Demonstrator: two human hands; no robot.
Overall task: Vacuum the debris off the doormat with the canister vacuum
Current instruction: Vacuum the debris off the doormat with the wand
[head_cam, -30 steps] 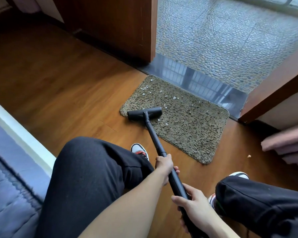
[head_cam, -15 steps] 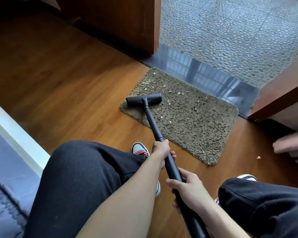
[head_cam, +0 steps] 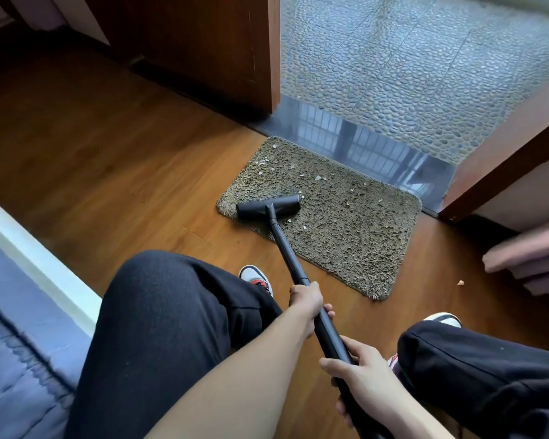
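Observation:
A shaggy brown doormat (head_cam: 346, 223) lies on the wooden floor in front of an open doorway. Small pale debris bits (head_cam: 317, 178) are scattered over its far left part. The black vacuum floor head (head_cam: 268, 206) rests on the mat's near left corner, its black wand (head_cam: 287, 251) slanting back toward me. My left hand (head_cam: 306, 301) grips the wand partway up. Lower on the wand, my right hand (head_cam: 360, 373) holds it. The canister itself is out of view.
A dark wooden door (head_cam: 203, 42) stands open at the back left. Pebbled tiles (head_cam: 425, 74) lie beyond a glossy grey threshold (head_cam: 362, 147). A blue bed edge (head_cam: 23, 312) is at left, pink folded fabric (head_cam: 530, 258) at right, one crumb (head_cam: 460, 282) on the floor.
The floor head was pushed forward across the mat's left part, then drawn back toward the near left corner. Less debris shows near the head than one second ago.

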